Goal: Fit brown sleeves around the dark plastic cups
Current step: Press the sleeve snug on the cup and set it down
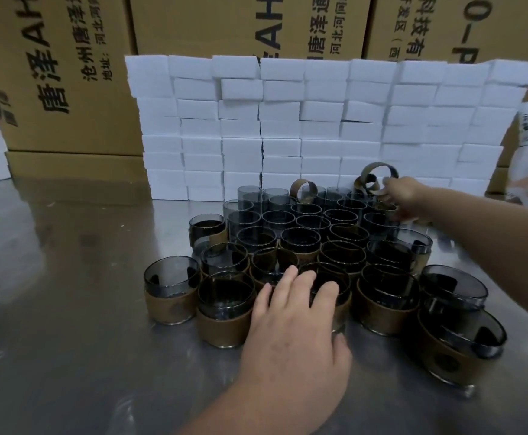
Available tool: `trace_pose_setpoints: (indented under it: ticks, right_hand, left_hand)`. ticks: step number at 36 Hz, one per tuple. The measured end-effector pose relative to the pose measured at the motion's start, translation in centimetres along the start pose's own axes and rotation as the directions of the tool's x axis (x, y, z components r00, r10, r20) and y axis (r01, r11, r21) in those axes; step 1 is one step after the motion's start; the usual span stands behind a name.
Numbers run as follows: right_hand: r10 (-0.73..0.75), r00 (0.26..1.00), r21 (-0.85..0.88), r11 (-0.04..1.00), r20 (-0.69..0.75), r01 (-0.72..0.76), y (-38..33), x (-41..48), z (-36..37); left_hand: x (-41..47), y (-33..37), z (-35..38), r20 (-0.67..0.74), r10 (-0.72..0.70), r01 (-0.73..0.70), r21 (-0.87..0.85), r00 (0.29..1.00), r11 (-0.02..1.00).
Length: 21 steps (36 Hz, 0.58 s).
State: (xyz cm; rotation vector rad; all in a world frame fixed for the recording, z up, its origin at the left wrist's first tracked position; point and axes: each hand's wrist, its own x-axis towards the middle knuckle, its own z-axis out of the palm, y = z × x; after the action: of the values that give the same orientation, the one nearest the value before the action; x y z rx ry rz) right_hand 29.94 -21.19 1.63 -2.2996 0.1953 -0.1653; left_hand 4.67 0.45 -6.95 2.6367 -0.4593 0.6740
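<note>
While the cups are being kept clustered at the middle of the steel worktop [68, 277], two separate actions are being carried out. The left hand [291, 321] is being rested with spread fingers over the rim of a dark cup [328, 287] in the front row, nearest the near edge; whether that cup is actually being gripped cannot be told, as the palm is covering it. The right hand [404, 196] is being extended to the far side of the cluster, toward the wall of white boxes [287, 120], and its fingers are being closed around loose brown sleeves [377, 177]. Another loose sleeve [303, 189] is being left standing on edge on the far cups. Sleeved cups, such as the one at the front left [171, 293], are being gathered along the near and side rows, while bare dark cups [278, 218] are being left in the middle and far rows. By judgement, the task is partly done and a sleeve is being fetched for the next cup. For a sound fit, a single sleeve is advised to be separated, kept round, and slid squarely from the base, with the cup being steadied so that neighbours are not being knocked.
</note>
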Motion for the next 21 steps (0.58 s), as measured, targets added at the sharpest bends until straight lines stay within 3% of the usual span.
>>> trace_pose_setpoints:
  ticks: [5,8,16,21]
  right_hand:
    - [-0.05,0.998,-0.309,0.95,0.027,0.056,-0.2,0.1,1.5]
    - [-0.059,0.998,-0.4,0.914,0.029,0.066,-0.3,0.1,1.8]
    - [-0.019,0.996,-0.354,0.934,0.083,0.047,0.1,0.0,2.3]
    - [-0.064,0.998,-0.338,0.939,0.027,0.069,0.0,-0.3,1.9]
  left_hand:
    - [0.0,0.1,-0.1,0.0,0.005,-0.005,-0.012,1.0,1.0]
    - [0.0,0.0,0.0,0.006,0.015,-0.015,-0.016,1.0,1.0]
    - [0.0,-0.1,0.2,-0.002,0.021,-0.021,-0.024,1.0,0.999]
    - [-0.1,-0.1,0.2,0.0,0.027,-0.027,-0.022,1.0,0.999]
